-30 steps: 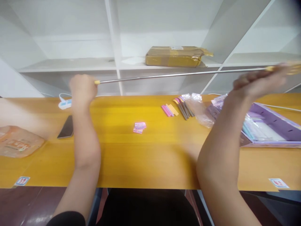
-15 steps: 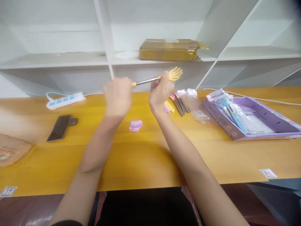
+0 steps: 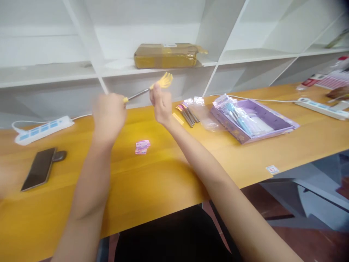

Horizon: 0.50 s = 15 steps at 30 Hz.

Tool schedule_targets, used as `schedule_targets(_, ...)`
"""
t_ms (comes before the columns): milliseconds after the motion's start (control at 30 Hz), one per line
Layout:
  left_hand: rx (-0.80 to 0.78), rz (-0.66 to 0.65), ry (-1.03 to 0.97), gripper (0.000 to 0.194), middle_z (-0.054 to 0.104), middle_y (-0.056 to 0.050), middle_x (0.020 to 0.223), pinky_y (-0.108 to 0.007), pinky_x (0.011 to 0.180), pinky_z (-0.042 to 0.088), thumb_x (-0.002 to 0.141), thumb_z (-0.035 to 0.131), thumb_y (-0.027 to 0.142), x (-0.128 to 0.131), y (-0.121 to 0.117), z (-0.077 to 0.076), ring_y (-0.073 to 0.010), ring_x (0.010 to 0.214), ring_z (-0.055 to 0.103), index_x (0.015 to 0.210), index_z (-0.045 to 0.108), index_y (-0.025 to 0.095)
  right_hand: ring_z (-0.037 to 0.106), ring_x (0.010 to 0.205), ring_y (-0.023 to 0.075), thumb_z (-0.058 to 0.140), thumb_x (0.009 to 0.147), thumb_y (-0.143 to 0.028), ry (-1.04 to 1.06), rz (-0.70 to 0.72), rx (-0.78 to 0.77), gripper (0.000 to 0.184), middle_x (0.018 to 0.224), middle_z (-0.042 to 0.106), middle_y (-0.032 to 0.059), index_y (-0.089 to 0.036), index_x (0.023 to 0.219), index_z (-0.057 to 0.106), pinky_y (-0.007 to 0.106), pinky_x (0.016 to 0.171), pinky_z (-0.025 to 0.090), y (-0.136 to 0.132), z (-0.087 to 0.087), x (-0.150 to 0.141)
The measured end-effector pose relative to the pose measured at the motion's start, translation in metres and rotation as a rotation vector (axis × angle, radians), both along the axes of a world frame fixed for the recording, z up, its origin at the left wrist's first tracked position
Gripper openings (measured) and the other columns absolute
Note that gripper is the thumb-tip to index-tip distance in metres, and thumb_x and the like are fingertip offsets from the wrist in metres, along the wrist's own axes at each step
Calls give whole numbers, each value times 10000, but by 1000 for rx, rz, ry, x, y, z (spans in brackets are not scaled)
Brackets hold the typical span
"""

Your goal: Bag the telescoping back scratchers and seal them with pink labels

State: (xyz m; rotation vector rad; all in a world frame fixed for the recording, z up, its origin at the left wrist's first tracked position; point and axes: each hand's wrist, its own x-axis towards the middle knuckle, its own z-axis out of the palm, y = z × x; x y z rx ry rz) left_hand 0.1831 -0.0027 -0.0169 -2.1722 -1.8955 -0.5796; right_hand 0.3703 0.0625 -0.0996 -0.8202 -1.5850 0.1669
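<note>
White panelled shelving (image 3: 152,31) spans the back, beyond your yellow-brown wooden worktop (image 3: 152,189). Right side of the worktop: open purple cardboard tray (image 3: 229,129), clear packets inside. Brown taped cardboard box (image 3: 165,56) on a shelf above. Slender silver metal rod with a yellow hand-shaped head (image 3: 139,94) held above the worktop, sloping up to your right. Your left hand (image 3: 109,113), motion-blurred, has its fingers closed round the lower end, yellow tip showing; your right hand (image 3: 162,105) pinches just below the head, fingers narrow. Black phone (image 3: 39,169) lies well left. Dark-silver rods with coloured ends (image 3: 188,116) lie near the tray, crumpled clear plastic (image 3: 207,118) between. Smallest: overlapping pink printed cards (image 3: 142,146), between your forearms.
</note>
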Motion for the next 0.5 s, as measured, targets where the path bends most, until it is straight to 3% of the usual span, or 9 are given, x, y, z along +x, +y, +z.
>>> schedule_targets(67,16,-21,-21,220,646,-127,779,-446,860,498,995,573,172,-5,6,-2,-320,914,649,830,718,190,451,688,176,187,1132,-858,-140,-2,3,798,698,371,23,-241,671,398,349,779,490,-5,5,33)
schedule_targets(133,39,-50,-119,261,559,-94,699,-437,883,479,994,616,200,-10,11,-6,-310,933,634,734,637,207,446,707,178,229,1107,-893,-238,-106,1,802,703,353,18,-242,674,406,350,799,477,-3,7,77)
schedule_targets(233,79,-114,-330,395,421,-68,603,-430,928,455,949,726,248,-18,21,-15,-327,1002,634,613,519,233,424,710,170,260,1145,-818,-142,-327,-38,747,725,296,10,-245,681,378,330,743,428,9,9,153)
schedule_targets(333,73,-178,-464,427,401,-65,583,-422,973,439,889,798,244,-24,31,-25,-349,1083,631,581,501,245,395,697,153,456,1181,-584,-86,-529,-148,621,713,283,-10,-243,676,338,311,720,380,11,14,226)
schedule_targets(400,66,-204,-510,426,427,-67,601,-410,1001,427,890,803,237,-26,36,-30,-353,1138,621,589,502,241,376,666,143,463,1181,-362,-57,-701,-263,546,681,279,-27,-246,664,328,310,707,352,3,14,266)
schedule_targets(500,55,-198,-485,418,462,-74,644,-386,972,428,909,775,229,-26,39,-34,-343,1138,619,603,491,235,429,634,150,433,1145,-208,-135,-886,-561,494,608,387,-30,-237,652,453,322,696,354,-18,4,307)
